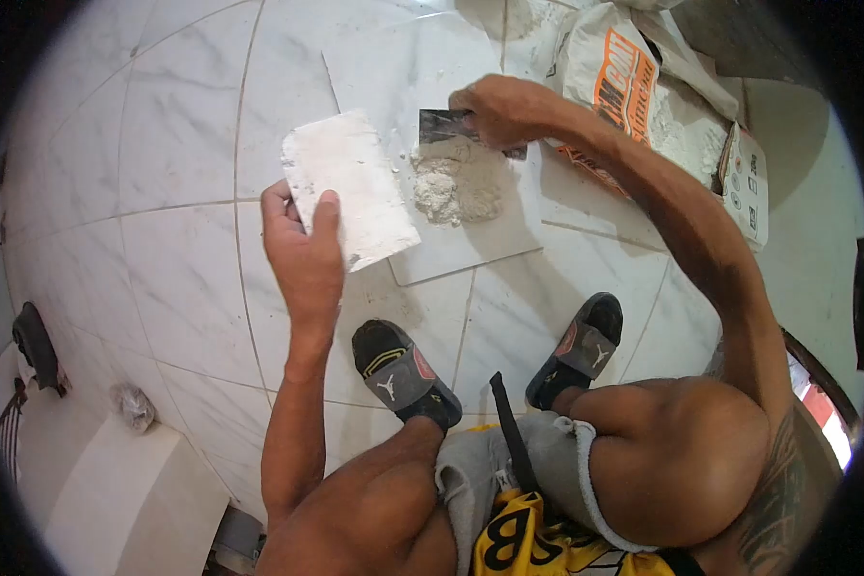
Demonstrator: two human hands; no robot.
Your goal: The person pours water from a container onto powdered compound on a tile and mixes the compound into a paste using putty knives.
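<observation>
Squatting over marble floor (163, 144): white plaster-caked rectangular board (348, 187) is gripped by left hand (302, 245); steel trowel blade (444, 125), pinched by right hand (499, 108), is set against grey-white powder heap (456, 184) on loose tile (470, 240), right of board.

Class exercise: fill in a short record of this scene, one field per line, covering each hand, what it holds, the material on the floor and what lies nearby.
Left hand: left hand grips a white plaster-coated board at its lower edge.
Right hand: right hand holds a metal scraper, blade at the powder.
Material: pile of white powder on a loose tile.
Nearby: open sack with orange print, right of the pile.
Floor: marble tile floor.
</observation>
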